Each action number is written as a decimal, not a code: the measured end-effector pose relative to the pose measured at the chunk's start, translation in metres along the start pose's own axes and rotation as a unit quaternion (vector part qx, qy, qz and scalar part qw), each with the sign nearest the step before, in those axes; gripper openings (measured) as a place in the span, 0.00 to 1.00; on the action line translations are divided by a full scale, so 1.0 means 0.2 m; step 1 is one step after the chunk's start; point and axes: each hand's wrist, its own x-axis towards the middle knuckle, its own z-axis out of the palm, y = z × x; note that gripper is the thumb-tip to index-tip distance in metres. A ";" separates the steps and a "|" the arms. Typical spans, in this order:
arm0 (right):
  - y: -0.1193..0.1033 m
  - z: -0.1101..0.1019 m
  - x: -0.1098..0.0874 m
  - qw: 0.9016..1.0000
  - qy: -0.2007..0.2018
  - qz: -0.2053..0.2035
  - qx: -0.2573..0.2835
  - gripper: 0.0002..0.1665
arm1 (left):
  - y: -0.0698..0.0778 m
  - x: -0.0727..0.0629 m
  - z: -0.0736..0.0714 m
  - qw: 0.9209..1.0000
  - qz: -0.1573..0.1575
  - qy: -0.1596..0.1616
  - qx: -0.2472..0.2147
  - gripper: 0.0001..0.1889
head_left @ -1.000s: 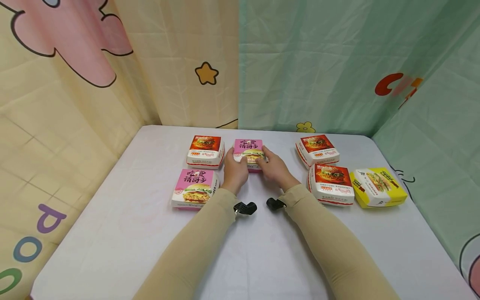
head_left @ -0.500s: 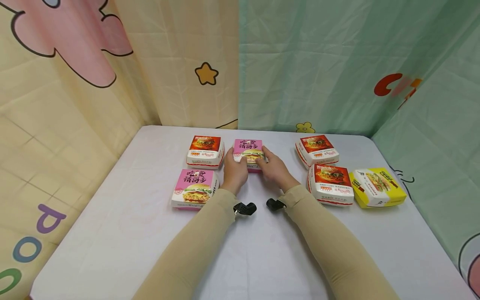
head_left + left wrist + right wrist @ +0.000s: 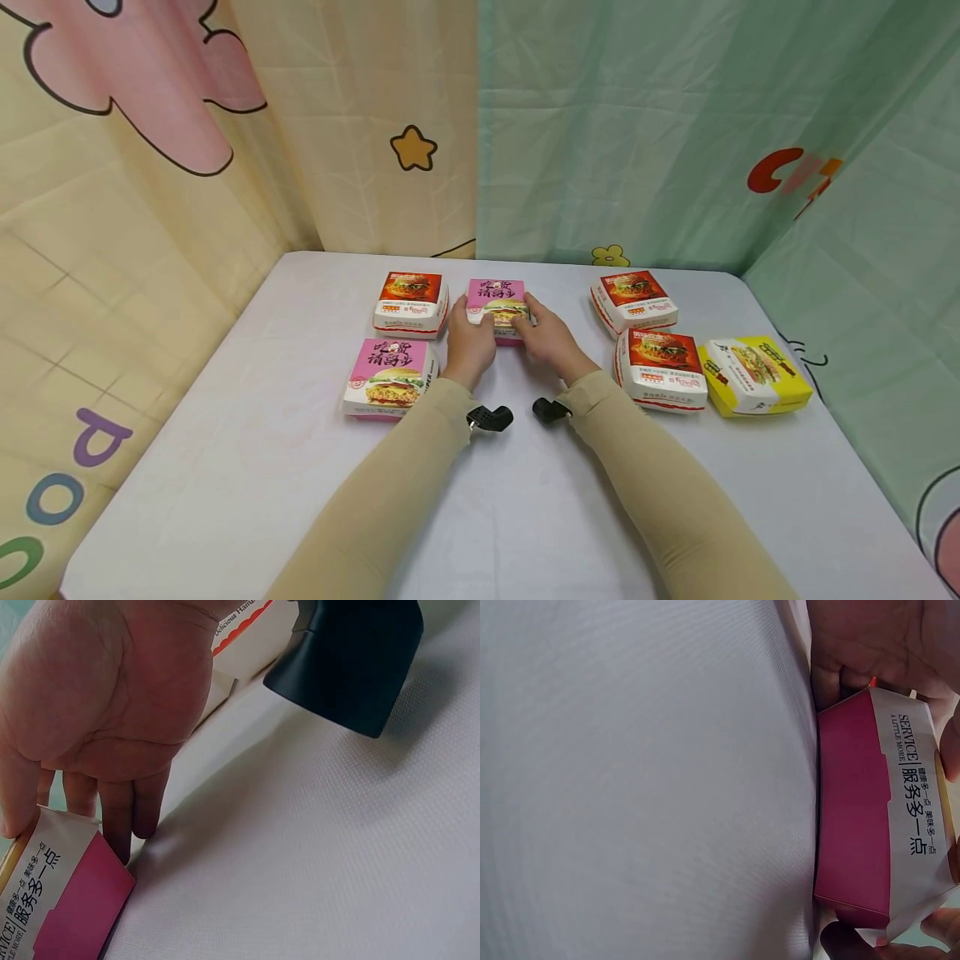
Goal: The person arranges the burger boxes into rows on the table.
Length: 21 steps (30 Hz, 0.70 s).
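Both hands grip a pink burger box (image 3: 497, 304) at the back middle of the table. My left hand (image 3: 471, 342) holds its left side and my right hand (image 3: 553, 337) its right side, thumbs over the printed top. Seen from the left wrist, the right hand (image 3: 105, 682) has its fingers down along the end of the burger box (image 3: 82, 900), low by the white cloth. Across in the right wrist view, the left hand (image 3: 885, 637) is at the far end of the box (image 3: 855, 802), with dark fingertips (image 3: 847, 941) at the near end.
Left of the hands lie a red-and-white box (image 3: 410, 304) and another pink box (image 3: 392, 377). To the right are two red-and-white boxes, one behind (image 3: 634, 298) and one nearer (image 3: 662, 371), beside a yellow box (image 3: 755, 375). Printed curtains (image 3: 375, 192) surround the white table (image 3: 225, 467).
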 end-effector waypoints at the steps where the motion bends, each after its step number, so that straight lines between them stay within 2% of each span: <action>1: 0.00 0.00 0.00 1.000 0.000 0.001 0.002 0.41 | 0.00 0.00 0.00 1.000 0.001 0.000 0.000 0.36; 21: 0.00 0.00 -0.01 1.000 -0.001 -0.004 0.014 0.41 | 0.00 -0.01 -0.01 1.000 0.008 -0.001 0.001 0.37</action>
